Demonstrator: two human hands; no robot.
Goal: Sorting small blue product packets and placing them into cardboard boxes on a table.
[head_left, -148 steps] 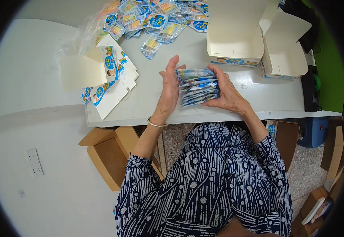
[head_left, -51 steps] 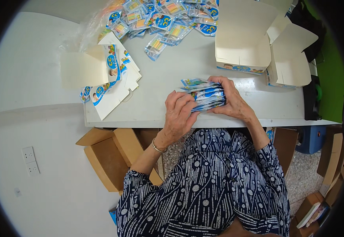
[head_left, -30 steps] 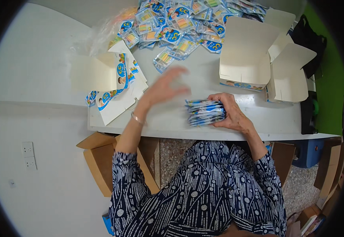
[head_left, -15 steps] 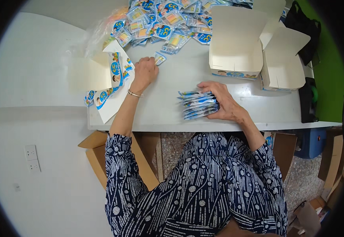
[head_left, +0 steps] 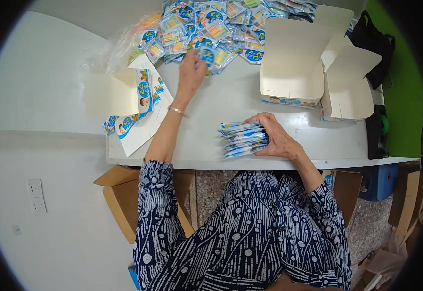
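My left hand (head_left: pixel 190 76) reaches toward the far side of the table, its fingers closed on a small blue-and-clear sachet (head_left: pixel 207 56), slightly blurred. Just beyond it spreads a heap of similar sachets (head_left: pixel 215 30), with coloured sticks showing through their clear sides. Nearer the front edge, my right hand (head_left: pixel 280 139) grips a neat stack of sachets (head_left: pixel 242 140) from its right side, thumb below and fingers above. The stacked sachets stand on edge, pressed side by side.
Two open white cartons (head_left: pixel 292 80) (head_left: pixel 348 99) stand at the right. Another open carton (head_left: pixel 124 94) lies at the left on flat printed card (head_left: pixel 146 127). A black bag (head_left: pixel 374 46) sits by the green panel (head_left: pixel 405 82). Cardboard boxes (head_left: pixel 122 206) are below the table.
My left hand has moved farther away and to the right, lifting a sachet off the table. My right hand keeps its hold on the stack. The whole view has shifted slightly.
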